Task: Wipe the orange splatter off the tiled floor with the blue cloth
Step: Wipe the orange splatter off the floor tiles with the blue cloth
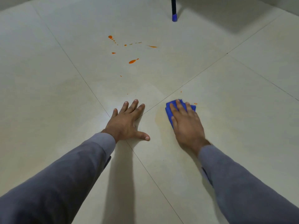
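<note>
You are kneeling over the tiled floor (242,94), and by the look of it you are working through the wiping step, with most of the job ahead of you. The orange splatter (133,61) is lying well beyond both hands, scattered in drops and streaks toward the far middle of the scene, with a few tiny specks trailing nearer. A faint yellowish smear is showing on the tile just left of the cloth, so that near patch seems to be getting wiped now.

Your left hand (125,122) is resting flat on the floor, fingers spread and straight, holding nothing and apparently bracing you. Your right hand (186,123) is pressing down on the blue cloth (169,110), fingers laid fairly straight across it; the cloth is sitting folded under the palm, near right of centre, with one small orange fleck just beside its far right edge.

Next, you will probably need to catch that fleck, then push the cloth forward and left toward the bigger drops.
</note>
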